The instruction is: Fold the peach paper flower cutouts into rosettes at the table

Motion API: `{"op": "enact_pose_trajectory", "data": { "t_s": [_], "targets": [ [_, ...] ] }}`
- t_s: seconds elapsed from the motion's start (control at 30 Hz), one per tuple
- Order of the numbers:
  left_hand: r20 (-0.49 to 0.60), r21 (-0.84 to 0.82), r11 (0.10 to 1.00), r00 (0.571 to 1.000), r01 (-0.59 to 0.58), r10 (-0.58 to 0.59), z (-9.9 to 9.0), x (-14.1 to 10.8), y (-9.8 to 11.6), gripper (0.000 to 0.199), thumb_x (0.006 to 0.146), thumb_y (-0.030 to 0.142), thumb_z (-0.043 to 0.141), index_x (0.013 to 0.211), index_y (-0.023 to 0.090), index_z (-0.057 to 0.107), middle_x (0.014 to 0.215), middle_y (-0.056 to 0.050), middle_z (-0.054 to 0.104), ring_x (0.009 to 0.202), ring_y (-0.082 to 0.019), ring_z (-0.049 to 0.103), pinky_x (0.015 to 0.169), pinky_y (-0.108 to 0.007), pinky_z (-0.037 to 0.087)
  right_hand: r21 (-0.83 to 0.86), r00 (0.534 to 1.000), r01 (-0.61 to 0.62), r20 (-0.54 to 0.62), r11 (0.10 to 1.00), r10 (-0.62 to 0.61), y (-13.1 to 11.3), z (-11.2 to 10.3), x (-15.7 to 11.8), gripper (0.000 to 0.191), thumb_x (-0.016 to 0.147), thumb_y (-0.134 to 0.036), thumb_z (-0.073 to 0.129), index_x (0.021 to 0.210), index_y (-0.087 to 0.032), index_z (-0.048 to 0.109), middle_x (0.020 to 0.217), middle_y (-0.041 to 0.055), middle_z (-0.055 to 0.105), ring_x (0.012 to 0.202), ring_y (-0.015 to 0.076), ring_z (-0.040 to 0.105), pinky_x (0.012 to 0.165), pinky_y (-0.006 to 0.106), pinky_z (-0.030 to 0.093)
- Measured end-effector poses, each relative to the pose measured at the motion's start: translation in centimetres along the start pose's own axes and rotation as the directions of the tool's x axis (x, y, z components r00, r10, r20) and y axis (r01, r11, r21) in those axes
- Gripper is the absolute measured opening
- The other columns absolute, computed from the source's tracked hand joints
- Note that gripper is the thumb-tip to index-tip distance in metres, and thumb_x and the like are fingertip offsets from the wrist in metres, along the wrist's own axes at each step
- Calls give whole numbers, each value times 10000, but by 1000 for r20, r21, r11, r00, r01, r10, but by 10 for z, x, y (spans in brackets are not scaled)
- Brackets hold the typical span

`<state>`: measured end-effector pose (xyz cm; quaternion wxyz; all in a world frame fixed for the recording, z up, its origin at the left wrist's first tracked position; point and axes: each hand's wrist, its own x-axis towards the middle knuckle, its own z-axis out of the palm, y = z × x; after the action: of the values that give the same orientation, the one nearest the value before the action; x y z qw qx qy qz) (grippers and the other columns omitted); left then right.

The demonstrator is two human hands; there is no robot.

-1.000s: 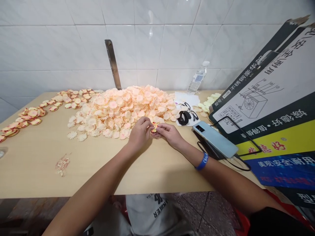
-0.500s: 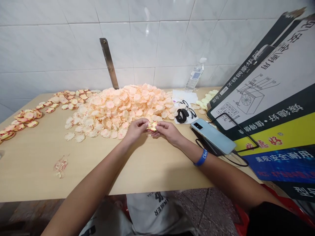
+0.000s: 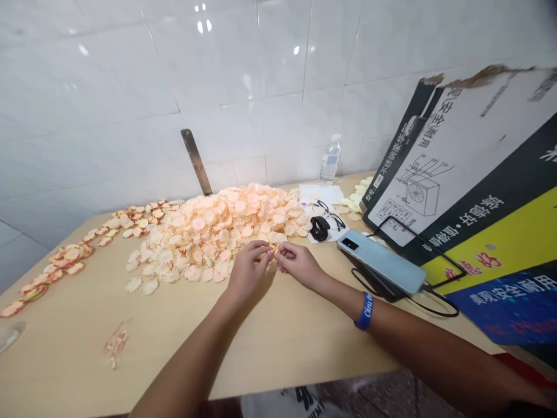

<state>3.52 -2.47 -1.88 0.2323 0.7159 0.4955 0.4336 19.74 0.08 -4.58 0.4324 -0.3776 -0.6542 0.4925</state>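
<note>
My left hand and my right hand meet at the front of a big pile. Between their fingertips they pinch a small flower-shaped piece, yellowish with red edges and mostly covered by the fingers. The pile consists of thin, pale peach flower-shaped pieces with notched rims; its front edge lies just beyond my hands. Further left, similar red-edged pieces lie in overlapping rows. A small heap of pinkish scraps rests on the table left of my left forearm.
To the right, a light blue phone with a cable lies near a black wire frame and large printed cardboard. Glasses, a black band-like object, white paper and a bottle are behind. A metal strip leans against the wall.
My view has tilted upward, so the table sits lower in the picture. My fingers have closed in over the flower-shaped piece, hiding more of it.
</note>
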Motion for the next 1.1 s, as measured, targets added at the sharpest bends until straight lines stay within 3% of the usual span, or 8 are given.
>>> {"op": "enact_pose_trajectory", "data": {
  "t_s": [0.17,0.27,0.4,0.57,0.77,0.97,1.1],
  "targets": [
    [-58,-88,995,997,43,-48,-6,6,-6,217,857,324,564,806,180,717,1037,-114,683,989,-209,648,661,-267,563,-87,991,91,-88,992,-99,0,3,2,230,838,-418,570,756,-204,591,632,-9,555,591,145,541,538,253,419],
    [-73,-155,981,990,112,-124,-9,8,-9,212,801,358,622,729,172,696,967,-104,693,958,-214,650,716,-289,547,-105,984,94,-143,990,-109,-1,3,2,223,829,-409,578,734,-207,581,613,-8,545,571,145,519,519,254,409],
    [-27,-210,957,977,202,-212,-13,10,-10,226,754,372,648,677,161,675,835,-75,689,838,-193,645,784,-312,513,-11,993,51,-109,999,-52,-2,5,3,249,820,-441,610,780,-195,602,627,-2,590,570,142,556,539,258,442],
    [35,-223,933,958,284,-284,-12,10,-9,228,742,373,619,660,160,632,652,-17,616,625,-148,573,621,-271,468,224,987,-153,82,963,137,-3,7,1,363,777,-520,677,844,-167,622,692,39,682,610,149,646,576,267,501],
    [53,-172,948,963,269,-264,-9,10,-11,186,726,332,624,637,169,641,681,-27,642,680,-162,592,642,-270,465,249,990,-141,43,958,134,-5,7,-3,369,700,-487,764,808,-163,624,705,38,689,654,161,672,617,285,527],
    [252,-210,879,892,429,-375,-13,12,-15,207,691,324,632,586,147,613,550,5,568,542,-116,511,535,-232,387,117,991,-131,1,984,132,-4,10,-4,324,756,-476,708,798,-164,629,678,36,674,658,152,651,633,290,530],
    [166,-289,885,929,366,-330,-9,9,-11,136,708,285,598,675,153,601,636,-1,599,614,-125,564,584,-230,448,127,991,-134,-6,983,136,-4,11,-5,321,734,-452,732,839,-163,640,732,33,671,682,149,643,630,275,517]
  ]
}}
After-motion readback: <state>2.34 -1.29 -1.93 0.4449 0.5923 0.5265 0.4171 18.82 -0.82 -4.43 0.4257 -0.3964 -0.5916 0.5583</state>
